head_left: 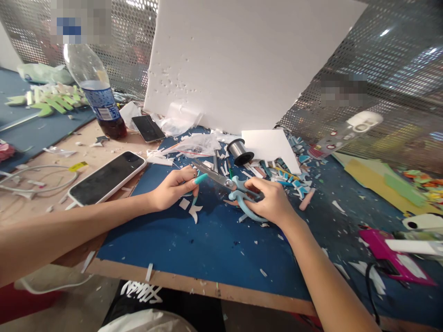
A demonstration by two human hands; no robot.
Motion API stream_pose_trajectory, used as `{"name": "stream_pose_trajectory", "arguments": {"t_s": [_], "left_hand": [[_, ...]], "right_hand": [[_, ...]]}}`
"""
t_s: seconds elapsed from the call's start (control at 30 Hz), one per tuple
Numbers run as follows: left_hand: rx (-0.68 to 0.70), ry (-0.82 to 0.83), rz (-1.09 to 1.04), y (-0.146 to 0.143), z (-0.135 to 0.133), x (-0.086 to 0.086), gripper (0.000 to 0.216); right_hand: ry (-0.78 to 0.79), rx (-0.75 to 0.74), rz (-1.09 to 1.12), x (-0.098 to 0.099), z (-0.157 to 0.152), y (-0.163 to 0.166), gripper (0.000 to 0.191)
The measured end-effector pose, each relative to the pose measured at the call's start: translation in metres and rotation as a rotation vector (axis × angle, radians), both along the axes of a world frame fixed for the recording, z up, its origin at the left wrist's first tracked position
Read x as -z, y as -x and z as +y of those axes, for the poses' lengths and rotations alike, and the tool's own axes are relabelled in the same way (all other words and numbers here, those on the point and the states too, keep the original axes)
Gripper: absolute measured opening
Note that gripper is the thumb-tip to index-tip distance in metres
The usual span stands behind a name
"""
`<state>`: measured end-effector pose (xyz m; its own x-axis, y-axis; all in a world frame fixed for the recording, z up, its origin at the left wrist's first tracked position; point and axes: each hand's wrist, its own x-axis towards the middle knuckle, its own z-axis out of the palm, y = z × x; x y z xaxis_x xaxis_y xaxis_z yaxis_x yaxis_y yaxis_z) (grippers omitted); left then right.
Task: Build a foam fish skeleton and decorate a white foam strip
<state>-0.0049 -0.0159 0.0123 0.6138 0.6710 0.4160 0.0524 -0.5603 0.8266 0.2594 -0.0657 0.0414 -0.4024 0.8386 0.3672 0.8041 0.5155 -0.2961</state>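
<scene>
My right hand (270,198) grips a pair of scissors (238,191) by its light blue handles, and the blades point left and away from me. Between the thumb and fingers of my left hand (178,186) is a small teal foam piece (201,179), pinched close beside the blades. Whether the blades touch the piece I cannot tell. Below my left fingers, white foam scraps (195,213) lie on the blue mat (194,253). A spool of clear line (240,151) rests just beyond the scissors.
To the left are a white-cased phone (109,177), a second phone (148,128) and a cola bottle (100,101). A white foam board (224,60) leans at the back. On the right lie coloured foam sheets (384,184), a magenta device (394,256) and a clear bottle (341,136).
</scene>
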Motion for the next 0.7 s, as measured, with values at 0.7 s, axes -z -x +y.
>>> {"name": "stream_pose_trajectory", "arguments": {"t_s": [0.7], "left_hand": [[-0.001,-0.028,0.009,0.0002,0.0012,0.0015,0.053]], "right_hand": [[0.082,0.017,0.045,0.0010,-0.0006,0.0004,0.023]]}}
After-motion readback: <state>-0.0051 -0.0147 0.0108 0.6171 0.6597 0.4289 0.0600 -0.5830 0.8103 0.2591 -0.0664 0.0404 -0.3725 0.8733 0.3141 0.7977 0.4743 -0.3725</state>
